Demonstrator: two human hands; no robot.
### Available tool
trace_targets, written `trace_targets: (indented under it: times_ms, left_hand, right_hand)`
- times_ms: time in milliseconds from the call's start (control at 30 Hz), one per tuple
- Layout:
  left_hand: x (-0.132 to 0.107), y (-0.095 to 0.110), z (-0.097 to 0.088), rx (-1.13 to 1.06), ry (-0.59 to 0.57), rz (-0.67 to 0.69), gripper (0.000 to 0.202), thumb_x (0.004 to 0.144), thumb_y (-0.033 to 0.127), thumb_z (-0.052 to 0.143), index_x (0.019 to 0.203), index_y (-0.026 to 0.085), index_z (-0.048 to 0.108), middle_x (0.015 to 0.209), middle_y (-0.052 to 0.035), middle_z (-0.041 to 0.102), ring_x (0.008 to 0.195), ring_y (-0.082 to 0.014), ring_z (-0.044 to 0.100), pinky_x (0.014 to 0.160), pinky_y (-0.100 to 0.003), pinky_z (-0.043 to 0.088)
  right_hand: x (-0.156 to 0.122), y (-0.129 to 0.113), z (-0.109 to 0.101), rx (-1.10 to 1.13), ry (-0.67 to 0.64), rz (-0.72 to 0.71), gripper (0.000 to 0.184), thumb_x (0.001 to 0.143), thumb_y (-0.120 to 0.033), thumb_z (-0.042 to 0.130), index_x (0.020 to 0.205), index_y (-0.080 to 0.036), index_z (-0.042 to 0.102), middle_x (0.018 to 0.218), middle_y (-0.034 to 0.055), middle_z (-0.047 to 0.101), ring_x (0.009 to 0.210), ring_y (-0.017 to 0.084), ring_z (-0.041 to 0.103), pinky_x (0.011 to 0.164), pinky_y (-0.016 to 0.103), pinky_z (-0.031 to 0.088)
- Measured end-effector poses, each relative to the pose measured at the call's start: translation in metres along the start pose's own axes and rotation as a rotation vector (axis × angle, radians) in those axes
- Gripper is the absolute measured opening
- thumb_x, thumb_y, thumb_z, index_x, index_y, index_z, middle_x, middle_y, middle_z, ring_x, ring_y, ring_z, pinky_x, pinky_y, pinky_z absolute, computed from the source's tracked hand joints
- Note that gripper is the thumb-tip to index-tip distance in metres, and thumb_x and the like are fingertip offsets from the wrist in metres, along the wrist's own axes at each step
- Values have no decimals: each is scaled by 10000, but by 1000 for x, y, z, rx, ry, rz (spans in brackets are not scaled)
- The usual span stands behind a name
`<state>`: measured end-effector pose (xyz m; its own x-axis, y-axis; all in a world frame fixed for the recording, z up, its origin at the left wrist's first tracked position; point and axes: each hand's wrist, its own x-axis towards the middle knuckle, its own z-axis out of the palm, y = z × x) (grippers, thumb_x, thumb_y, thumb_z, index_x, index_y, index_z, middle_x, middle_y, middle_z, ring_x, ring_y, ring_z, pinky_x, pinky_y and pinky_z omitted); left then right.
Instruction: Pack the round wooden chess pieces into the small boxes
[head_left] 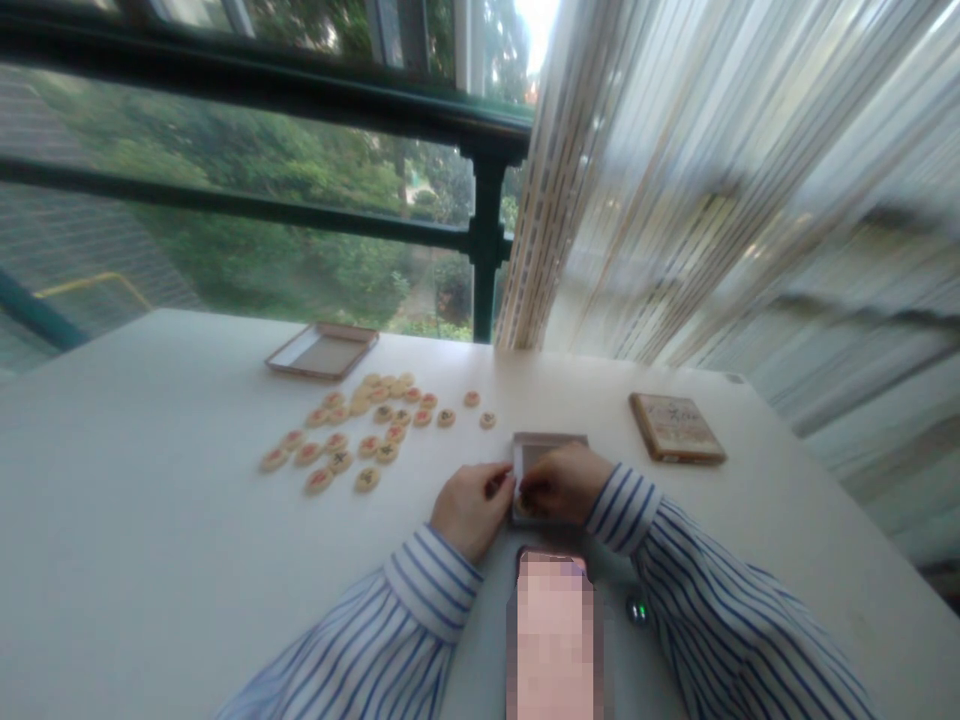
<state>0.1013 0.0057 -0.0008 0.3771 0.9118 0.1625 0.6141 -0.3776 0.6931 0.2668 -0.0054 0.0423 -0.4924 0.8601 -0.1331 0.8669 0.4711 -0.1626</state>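
Note:
A small open box lies in front of me on the white table. My left hand is closed, thumb and forefinger pinched at the box's left wall. Inside the box, my right hand reaches down with curled fingers. A round Chinese chess piece shows under its fingertips, partly hidden by them. To the left of the box, several more wooden Chinese chess pieces are scattered, some with red and some with black characters, a few blank side up.
An empty shallow box lid rests at the back left. On the right lies a flat closed box. A phone, its screen blurred out, is nearest me, with a small shiny object beside it. Railing and curtain stand behind the table.

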Motion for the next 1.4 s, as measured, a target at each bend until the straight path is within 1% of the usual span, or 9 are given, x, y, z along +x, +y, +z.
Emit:
trace_targets:
  times_ms: [133, 367, 533, 833, 1033, 1167, 1267, 1400]
  left_hand:
    - [0, 1, 0, -3, 1, -12, 297, 754, 321, 477, 954, 189, 653, 837, -42, 685, 768, -166, 611, 710, -276, 467]
    - [0, 0, 0, -12, -1, -9, 297, 757, 329, 474, 959, 202, 652, 842, -37, 686, 768, -165, 614, 709, -276, 467]
    - [0, 0, 0, -17, -2, 0, 288, 757, 322, 475, 953, 207, 653, 849, -36, 685, 770, -162, 607, 717, -278, 462]
    - [1, 1, 0, -21, -24, -40, 302, 745, 321, 483, 968, 203, 648, 863, -43, 683, 786, -173, 608, 742, -287, 460]
    - [0, 0, 0, -7, -6, -13, 292, 757, 320, 476, 955, 196, 652, 861, -43, 685, 782, -161, 610, 733, -271, 459]
    - [0, 0, 1, -12, -10, -7, 288, 759, 321, 481, 955, 196, 651, 851, -39, 686, 774, -159, 611, 724, -269, 458]
    - [0, 0, 0, -9, -9, -11, 288, 758, 316, 484, 956, 190, 651, 854, -43, 685, 775, -162, 608, 723, -275, 459]
    - [0, 1, 0, -18, -24, -13, 298, 766, 323, 476, 972, 187, 645, 859, -44, 683, 771, -160, 608, 719, -276, 462]
  right_hand:
    - [0, 0, 0, -7, 6, -2, 222, 720, -301, 490, 836, -289, 678, 801, -2, 690, 713, 153, 609, 553, 235, 333]
    - [-1, -3, -2, 21, -11, -5, 231, 714, -277, 490, 846, -291, 679, 802, -7, 689, 725, 149, 609, 592, 230, 356]
    - [-1, -4, -4, 15, -11, -10, 220, 715, -278, 491, 824, -292, 681, 779, -10, 689, 714, 153, 608, 572, 229, 349]
    - [-1, -4, -3, -1, -26, -10, 224, 721, -286, 491, 843, -290, 679, 793, -3, 689, 730, 153, 609, 584, 226, 356]
    - [-2, -4, -2, -1, -6, -14, 220, 729, -292, 487, 834, -294, 680, 786, -6, 689, 704, 150, 602, 581, 230, 352]
    - [-1, -5, -2, -2, -4, -22, 218, 730, -305, 489, 845, -297, 674, 792, -7, 688, 723, 156, 608, 578, 234, 341]
    - [-2, -3, -3, -12, 7, -20, 222, 737, -317, 484, 851, -283, 672, 796, 2, 687, 720, 159, 607, 566, 240, 334]
    - [-10, 5, -8, 11, 31, -8, 216, 727, -267, 502, 869, -254, 664, 789, 4, 684, 713, 148, 597, 602, 235, 356]
